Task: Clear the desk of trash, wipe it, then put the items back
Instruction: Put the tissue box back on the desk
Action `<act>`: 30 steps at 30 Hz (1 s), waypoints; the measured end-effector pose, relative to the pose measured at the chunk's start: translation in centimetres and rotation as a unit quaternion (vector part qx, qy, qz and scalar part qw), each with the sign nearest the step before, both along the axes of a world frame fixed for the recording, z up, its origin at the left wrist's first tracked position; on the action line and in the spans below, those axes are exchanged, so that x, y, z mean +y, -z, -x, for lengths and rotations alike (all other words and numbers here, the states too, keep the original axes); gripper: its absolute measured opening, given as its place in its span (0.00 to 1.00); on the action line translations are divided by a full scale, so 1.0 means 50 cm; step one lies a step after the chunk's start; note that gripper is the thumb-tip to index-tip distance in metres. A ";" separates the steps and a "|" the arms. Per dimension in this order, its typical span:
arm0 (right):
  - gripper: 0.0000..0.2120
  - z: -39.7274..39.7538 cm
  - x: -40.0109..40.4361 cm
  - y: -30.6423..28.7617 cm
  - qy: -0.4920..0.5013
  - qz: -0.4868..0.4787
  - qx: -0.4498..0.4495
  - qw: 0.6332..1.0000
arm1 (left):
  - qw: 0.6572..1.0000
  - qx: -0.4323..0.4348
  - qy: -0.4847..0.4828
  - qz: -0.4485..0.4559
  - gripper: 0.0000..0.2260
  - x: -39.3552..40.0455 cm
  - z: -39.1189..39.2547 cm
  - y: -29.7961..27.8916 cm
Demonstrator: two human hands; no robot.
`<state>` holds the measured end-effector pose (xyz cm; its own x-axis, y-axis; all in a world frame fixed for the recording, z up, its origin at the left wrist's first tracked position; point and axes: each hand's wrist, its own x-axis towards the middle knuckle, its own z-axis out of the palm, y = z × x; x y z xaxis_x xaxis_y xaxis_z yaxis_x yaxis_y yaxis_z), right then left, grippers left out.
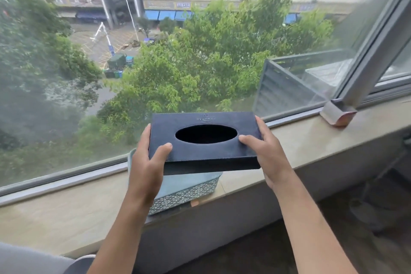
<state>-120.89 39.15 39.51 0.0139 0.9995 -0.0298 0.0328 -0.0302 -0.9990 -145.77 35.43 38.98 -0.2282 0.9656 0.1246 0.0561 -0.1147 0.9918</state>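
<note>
A dark navy tissue box (200,151) with an oval opening in its top is held level above the window sill. My left hand (148,162) grips its left end, thumb on top and fingers around the side. At the box's right end my right hand (265,151) holds it the same way. The oval opening looks dark, with no tissue showing. Right beneath the box, a pale teal container (189,189) with a patterned lower band stands on the sill, mostly hidden by the box.
The beige stone window sill (311,138) runs from lower left to upper right under a large window. A grey window frame post (367,73) and its corner bracket (338,113) stand at the right. A grey rounded object (26,258) lies at the bottom left.
</note>
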 end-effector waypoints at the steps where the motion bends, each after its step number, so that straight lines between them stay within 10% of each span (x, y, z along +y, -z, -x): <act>1: 0.27 -0.026 -0.006 -0.002 0.010 -0.005 0.000 1.000 | 1.000 0.002 0.009 -0.003 0.27 0.007 -0.024 -0.004; 12: 0.21 -0.420 -0.121 0.004 0.258 -0.010 0.012 0.966 | 0.975 0.020 0.220 0.012 0.32 0.094 -0.436 0.009; 30: 0.33 -1.026 -0.377 0.053 0.539 -0.016 0.054 0.840 | 0.836 0.034 0.547 0.016 0.36 0.118 -1.212 0.040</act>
<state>-69.59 20.31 36.88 0.9110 0.4074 -0.0636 -0.0885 0.0426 -0.9952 -85.16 41.35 37.00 0.8005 0.5949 0.0721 -0.0095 -0.1077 0.9941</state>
